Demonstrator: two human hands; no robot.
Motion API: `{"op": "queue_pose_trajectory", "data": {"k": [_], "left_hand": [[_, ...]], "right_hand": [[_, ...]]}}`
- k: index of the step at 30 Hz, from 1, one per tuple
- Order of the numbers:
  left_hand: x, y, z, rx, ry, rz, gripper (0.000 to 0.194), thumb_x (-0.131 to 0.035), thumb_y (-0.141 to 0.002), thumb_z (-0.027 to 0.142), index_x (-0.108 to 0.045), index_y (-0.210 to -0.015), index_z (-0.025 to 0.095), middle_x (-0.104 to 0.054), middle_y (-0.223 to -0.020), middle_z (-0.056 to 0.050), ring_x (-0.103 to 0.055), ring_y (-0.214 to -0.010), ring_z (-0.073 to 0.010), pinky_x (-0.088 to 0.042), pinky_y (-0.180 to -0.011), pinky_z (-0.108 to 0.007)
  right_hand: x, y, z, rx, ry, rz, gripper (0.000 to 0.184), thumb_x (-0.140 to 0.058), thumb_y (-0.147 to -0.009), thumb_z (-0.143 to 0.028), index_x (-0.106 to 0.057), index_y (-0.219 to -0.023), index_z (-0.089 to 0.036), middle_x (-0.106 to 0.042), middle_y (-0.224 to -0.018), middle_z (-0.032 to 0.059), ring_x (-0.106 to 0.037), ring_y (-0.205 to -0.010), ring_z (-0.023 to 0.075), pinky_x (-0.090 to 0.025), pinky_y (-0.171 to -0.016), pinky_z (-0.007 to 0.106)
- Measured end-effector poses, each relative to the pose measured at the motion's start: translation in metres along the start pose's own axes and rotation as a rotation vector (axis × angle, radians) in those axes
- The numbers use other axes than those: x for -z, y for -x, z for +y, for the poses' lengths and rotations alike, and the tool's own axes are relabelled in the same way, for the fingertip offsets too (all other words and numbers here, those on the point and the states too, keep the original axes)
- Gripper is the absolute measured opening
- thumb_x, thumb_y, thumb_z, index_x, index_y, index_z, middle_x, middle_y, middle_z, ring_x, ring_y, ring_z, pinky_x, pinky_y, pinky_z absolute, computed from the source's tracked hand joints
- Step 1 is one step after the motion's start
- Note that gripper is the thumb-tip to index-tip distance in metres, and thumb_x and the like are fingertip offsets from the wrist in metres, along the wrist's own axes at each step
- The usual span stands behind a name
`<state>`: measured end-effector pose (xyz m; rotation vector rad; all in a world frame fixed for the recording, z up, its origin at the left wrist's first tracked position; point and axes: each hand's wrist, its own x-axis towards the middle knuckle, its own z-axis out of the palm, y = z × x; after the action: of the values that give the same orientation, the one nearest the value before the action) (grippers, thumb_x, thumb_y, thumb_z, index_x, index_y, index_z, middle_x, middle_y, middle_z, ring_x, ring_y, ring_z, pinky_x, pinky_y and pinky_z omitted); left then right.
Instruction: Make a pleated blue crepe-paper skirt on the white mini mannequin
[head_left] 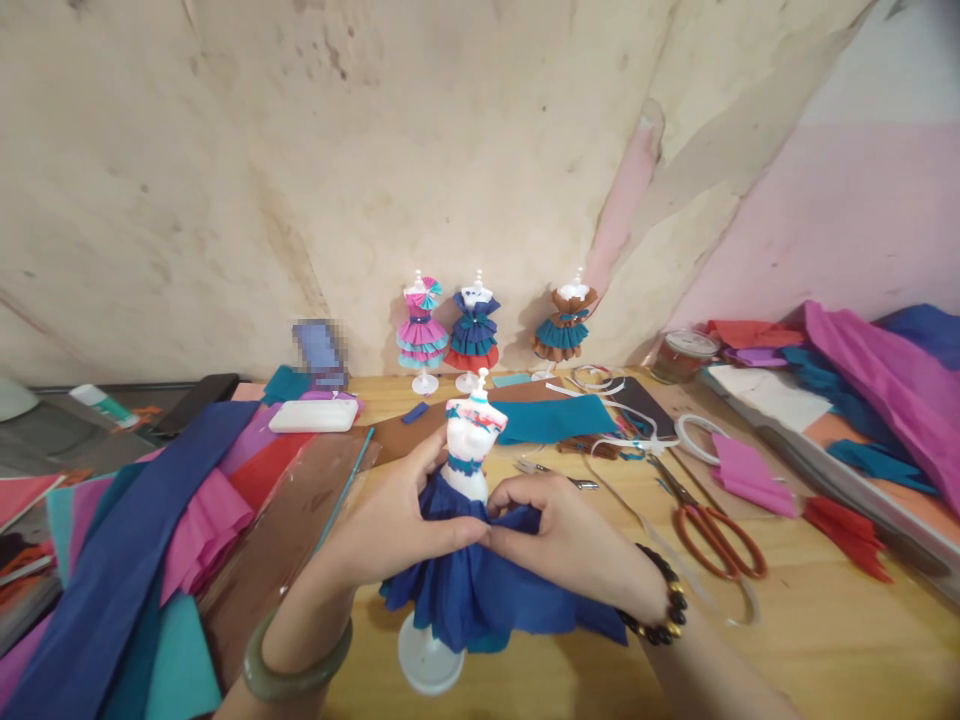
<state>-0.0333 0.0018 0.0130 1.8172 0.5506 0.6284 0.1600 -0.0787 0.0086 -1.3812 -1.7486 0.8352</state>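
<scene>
A small white mini dress form leans slightly in front of me, its round base near the table's front. Bits of teal and red paper cling to its bust, and a teal band circles its waist. My left hand is closed around the form at hip height, the thumb pressing the front of the skirt. Blue crepe paper hangs gathered around the hips, with a loose length running to the right. Thumb and fingers of my right hand pinch the top edge of this paper beside the left thumb. Some teal shows beneath the blue.
Three dressed forms, pink, blue and brown, stand by the wall. Orange-handled scissors and tweezers lie to the right. Coloured crepe paper piles up at left. A teal strip lies behind the form.
</scene>
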Motion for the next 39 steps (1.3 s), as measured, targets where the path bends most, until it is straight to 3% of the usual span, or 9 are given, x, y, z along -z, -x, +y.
{"op": "queue_pose_trajectory", "data": {"k": [7,14,22,30,39], "left_hand": [[-0.002,0.0,0.005,0.006,-0.059,0.004,0.066,-0.069,-0.08,0.017,-0.047,-0.142,0.021,-0.065,-0.131,-0.01,-0.063,-0.117,-0.0279,-0.049,-0.101,-0.04],[-0.002,-0.001,0.004,-0.007,-0.03,0.026,0.064,-0.071,-0.079,0.019,-0.048,-0.139,0.02,-0.064,-0.132,-0.011,-0.061,-0.12,-0.029,-0.048,-0.103,-0.039],[0.0,-0.001,0.004,-0.005,-0.055,-0.026,0.053,-0.066,-0.079,0.018,-0.052,-0.13,0.019,-0.065,-0.124,-0.009,-0.062,-0.113,-0.0265,-0.049,-0.099,-0.04],[-0.004,0.0,0.0,-0.015,0.015,-0.008,0.054,-0.065,-0.075,0.011,-0.052,-0.127,0.02,-0.067,-0.122,-0.007,-0.064,-0.111,-0.0249,-0.049,-0.096,-0.037],[-0.008,-0.001,0.008,0.008,0.005,0.001,0.052,-0.063,-0.073,0.008,-0.053,-0.123,0.019,-0.067,-0.121,-0.005,-0.063,-0.108,-0.0214,-0.048,-0.095,-0.034]], "right_hand": [[0.009,0.003,0.001,-0.038,0.034,-0.035,0.01,-0.072,-0.083,-0.031,-0.075,-0.079,-0.022,-0.075,-0.076,-0.0008,-0.066,-0.071,0.0165,-0.05,-0.067,0.026],[0.018,0.004,0.001,0.089,-0.029,-0.003,0.013,-0.067,-0.09,-0.03,-0.075,-0.083,-0.023,-0.078,-0.081,0.0008,-0.069,-0.074,0.0167,-0.052,-0.072,0.027],[0.017,0.006,0.001,0.082,-0.013,0.001,0.014,-0.065,-0.091,-0.031,-0.074,-0.084,-0.023,-0.076,-0.081,0.0008,-0.068,-0.074,0.0158,-0.051,-0.071,0.026],[0.011,0.006,0.0,0.173,-0.049,-0.04,0.011,-0.066,-0.092,-0.027,-0.074,-0.086,-0.022,-0.075,-0.08,-0.0004,-0.067,-0.073,0.0134,-0.049,-0.07,0.024],[0.006,0.003,0.001,0.0,0.0,0.056,0.012,-0.07,-0.084,-0.031,-0.07,-0.077,-0.021,-0.073,-0.074,-0.0015,-0.064,-0.069,0.0147,-0.045,-0.067,0.026]]}}
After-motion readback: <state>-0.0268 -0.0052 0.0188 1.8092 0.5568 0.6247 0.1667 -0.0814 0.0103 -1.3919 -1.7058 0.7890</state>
